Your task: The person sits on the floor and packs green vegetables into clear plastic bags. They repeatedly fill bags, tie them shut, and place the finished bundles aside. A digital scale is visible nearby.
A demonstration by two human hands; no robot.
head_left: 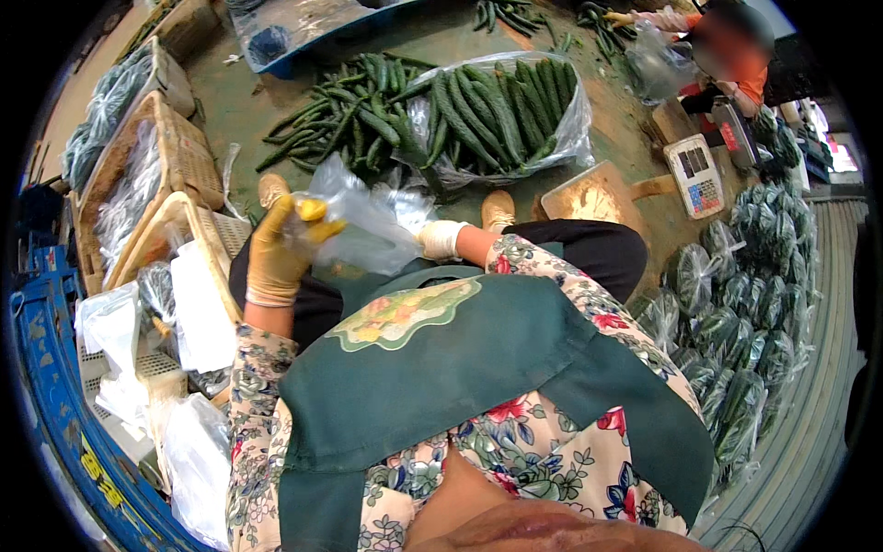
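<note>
A clear plastic bag [371, 241] spreads between my two gloved hands in front of my lap. My left hand [279, 247], in a yellow glove, is raised with its fingers bent and pinched on the bag's left side. On the other side, my right hand [443, 239] in a pale glove looks closed on the bag, its fingertips partly covered by plastic. Just beyond lies a loose heap of cucumbers [354, 115]. Beside it, a larger open plastic bag [572, 138] is filled with cucumbers [497, 115] lined up in a row.
At left stand plastic crates [189, 152] holding bags, with stacked plastic sheets [202, 308] nearby. To the right are a stool [593, 195], a weighing scale [693, 175] and many bagged cucumbers [745, 313]. A blue tray [276, 64] lies ahead. Another person [750, 83] sits far right.
</note>
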